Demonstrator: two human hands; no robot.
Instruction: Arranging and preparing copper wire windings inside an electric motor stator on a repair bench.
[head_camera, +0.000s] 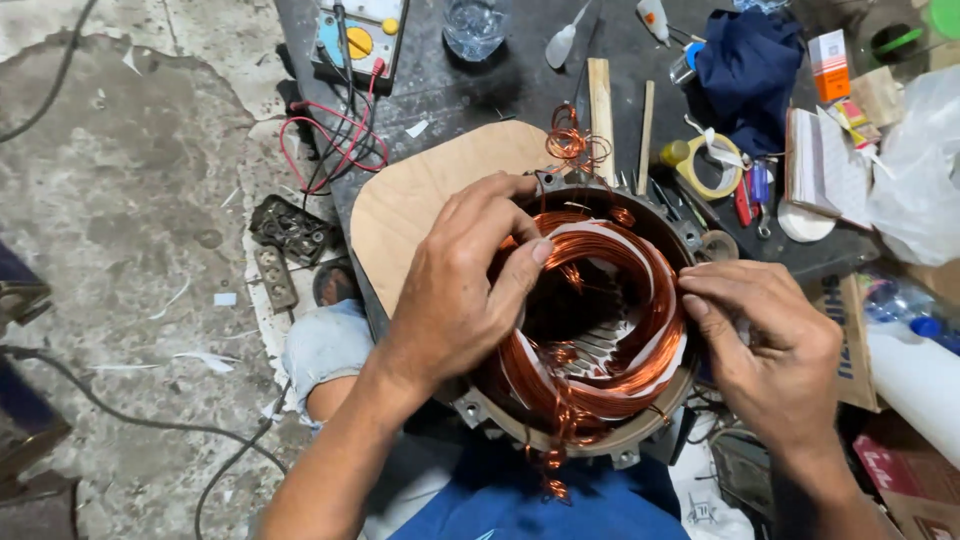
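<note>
Head view, left to right. Left of the round grey metal motor stator (545, 425): red and black test leads (335, 140), then a pale rounded plywood board (420, 195). Left hand (455, 290) grips the shiny copper wire winding (640, 370), thumb inside the bore, fingers curled over the coil's top. Stator sits on the lap, against the board's edge. Right hand (775, 345) pinches the winding's right rim between thumb and fingertips. Judgement: press evenly, keep white insulation paper (600, 232) seated, avoid scraping enamel.

Round metal motor stator wound with copper wire (590, 340) on lap, before rounded wooden board (420, 195); yellow-dial multimeter (357, 35) behind board.
</note>
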